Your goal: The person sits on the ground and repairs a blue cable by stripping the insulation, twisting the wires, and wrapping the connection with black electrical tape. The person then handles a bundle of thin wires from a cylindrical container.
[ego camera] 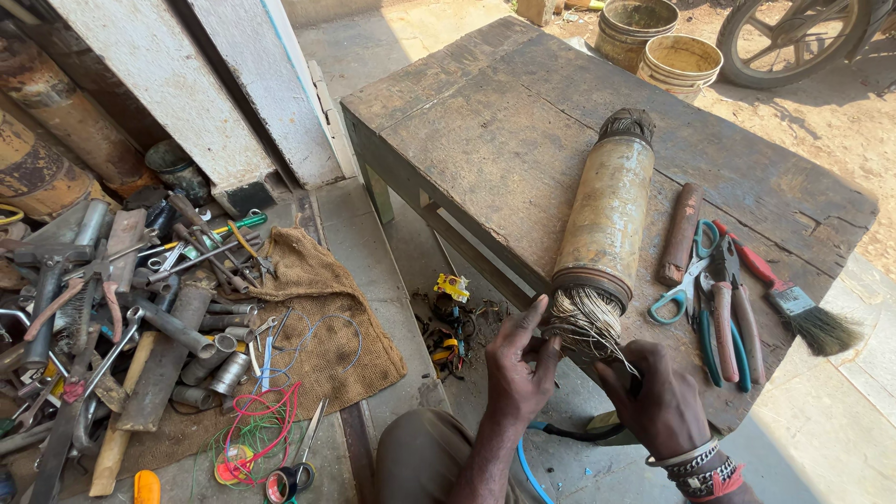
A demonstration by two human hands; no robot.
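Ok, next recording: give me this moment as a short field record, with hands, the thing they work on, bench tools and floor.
left hand: left hand touching the wire bundle, fingers spread
right hand: right hand pinching loose wire strands at the same end
worked thing: long dirty cylinder lying on the wooden bench, wire windings at both ends
bench tools: scissors, pliers, paintbrush, a rusty bar
floor: heap of tools on burlap sacking

Worn wooden bench (523, 140) carries wound cylinder (607, 219), pliers (733, 317), scissors (686, 280), brush (793, 299).
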